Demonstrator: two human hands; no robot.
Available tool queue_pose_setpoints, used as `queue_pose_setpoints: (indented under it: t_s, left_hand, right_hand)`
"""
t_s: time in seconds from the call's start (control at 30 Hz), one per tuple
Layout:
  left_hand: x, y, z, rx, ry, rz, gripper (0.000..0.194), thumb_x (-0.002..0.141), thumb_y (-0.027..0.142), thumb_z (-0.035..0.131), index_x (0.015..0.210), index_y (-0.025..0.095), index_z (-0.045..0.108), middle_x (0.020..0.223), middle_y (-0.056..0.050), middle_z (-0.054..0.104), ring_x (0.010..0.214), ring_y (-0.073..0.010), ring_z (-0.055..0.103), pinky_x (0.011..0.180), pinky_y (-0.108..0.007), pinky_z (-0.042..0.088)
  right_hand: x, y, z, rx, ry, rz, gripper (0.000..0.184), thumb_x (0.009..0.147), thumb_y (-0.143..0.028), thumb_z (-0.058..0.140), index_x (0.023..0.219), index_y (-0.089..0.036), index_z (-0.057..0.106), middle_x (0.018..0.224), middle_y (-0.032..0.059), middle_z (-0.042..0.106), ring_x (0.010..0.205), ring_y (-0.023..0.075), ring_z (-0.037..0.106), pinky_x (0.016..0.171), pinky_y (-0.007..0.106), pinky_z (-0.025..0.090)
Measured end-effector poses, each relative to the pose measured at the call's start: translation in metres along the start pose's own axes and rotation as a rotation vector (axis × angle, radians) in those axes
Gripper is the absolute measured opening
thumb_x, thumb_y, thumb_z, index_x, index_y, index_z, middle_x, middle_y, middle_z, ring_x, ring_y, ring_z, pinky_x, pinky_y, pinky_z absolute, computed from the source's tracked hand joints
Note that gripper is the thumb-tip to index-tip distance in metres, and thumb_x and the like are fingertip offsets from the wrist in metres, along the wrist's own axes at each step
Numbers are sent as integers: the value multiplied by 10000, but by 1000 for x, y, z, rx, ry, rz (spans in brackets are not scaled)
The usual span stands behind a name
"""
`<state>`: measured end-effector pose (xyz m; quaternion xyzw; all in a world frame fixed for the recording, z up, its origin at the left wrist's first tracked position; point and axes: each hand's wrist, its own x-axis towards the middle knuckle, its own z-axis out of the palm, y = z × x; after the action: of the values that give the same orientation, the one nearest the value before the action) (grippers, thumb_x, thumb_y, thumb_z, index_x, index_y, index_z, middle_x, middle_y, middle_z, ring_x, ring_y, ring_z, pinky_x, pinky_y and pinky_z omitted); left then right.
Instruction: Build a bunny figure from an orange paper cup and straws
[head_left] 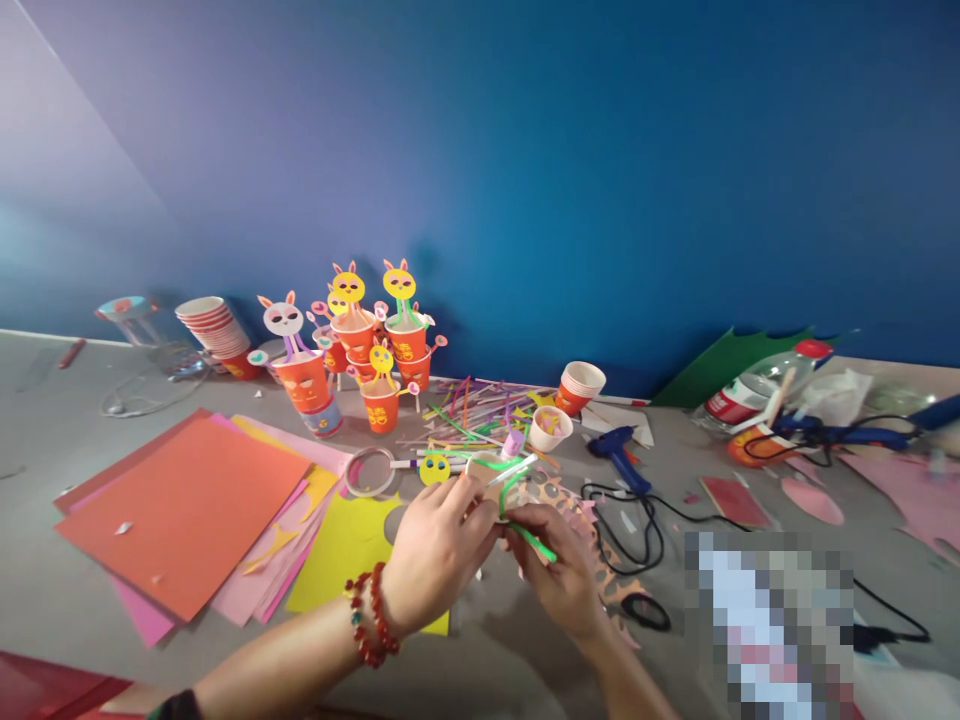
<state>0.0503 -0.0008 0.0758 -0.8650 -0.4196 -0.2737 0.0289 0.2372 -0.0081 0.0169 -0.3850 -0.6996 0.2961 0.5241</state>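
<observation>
My left hand (pixel 439 550), with red bead bracelets on its wrist, is closed around a paper cup (pixel 484 465); the fingers hide most of the cup. Bright green pipe cleaners (pixel 536 543) stick out over the cup's rim and down past its side. My right hand (pixel 559 575) pinches a green pipe cleaner against the cup, fingertips close to those of my left. Just beyond my left hand lies a round yellow paper face (pixel 435 468) with blue eyes. A yellow-green sheet (pixel 337 555) is partly under my left forearm.
Orange cup figures with rabbit heads (pixel 306 385) stand near the wall, beside stacked cups (pixel 214 330). Coloured paper (pixel 187 510) lies left, loose pipe cleaners (pixel 480 410) behind my hands. A blue glue gun (pixel 621 455), its black cord, a tape roll (pixel 370 472) and a bottle (pixel 757 390) surround them.
</observation>
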Motion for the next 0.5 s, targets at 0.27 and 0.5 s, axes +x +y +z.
queue_pose_setpoints:
  t_s: [0.27,0.5]
  left_hand:
    - [-1,-2,-4,-83,27,29,91,933,178,539,889,194,617,913,-60,638,793,-226,626,695,-355,528]
    - [5,-8,-20,-192,-108,76,272,930,106,451,1146,177,600,1146,-87,712,883,-234,717,714,-352,587]
  right_hand:
    - [9,-9,-8,-226,-22,-190,182,908,-126,624,1047,-239,659,846,31,737,720,176,709,670,254,567]
    - [8,-8,-5,-243,-4,-165,176,915,-109,595,1037,-232,628,857,31,731,717,169,705,665,249,561]
